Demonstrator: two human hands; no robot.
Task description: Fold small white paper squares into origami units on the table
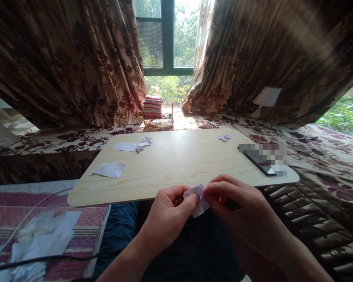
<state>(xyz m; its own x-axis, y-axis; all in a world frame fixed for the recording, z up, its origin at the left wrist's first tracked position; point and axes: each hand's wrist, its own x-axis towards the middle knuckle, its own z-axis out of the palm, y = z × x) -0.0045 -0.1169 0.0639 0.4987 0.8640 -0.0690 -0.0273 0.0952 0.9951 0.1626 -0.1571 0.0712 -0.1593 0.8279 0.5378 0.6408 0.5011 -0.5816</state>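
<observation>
Just past the near edge of the table, a small piece of folded white paper (200, 209) is held between both hands. My left hand (172, 213) pinches it from the left, thumb on top. At its right edge, my right hand (233, 197) grips the paper between thumb and fingertips. Creases and a pointed top show on it; the fingers cover its sides. On the table's left side lie a creased paper sheet (110, 170), a flat paper piece (125, 146) and a folded paper shape (144, 144). Small folded paper bits (224, 138) sit at the far right.
The wooden table (170, 172) has rounded corners. A dark tablet-like device (257, 161), partly pixelated, lies at its right end. Loose papers (53, 239) and a black cable (55, 257) lie on the striped bedding at left. A lamp (267, 96) stands behind, at right.
</observation>
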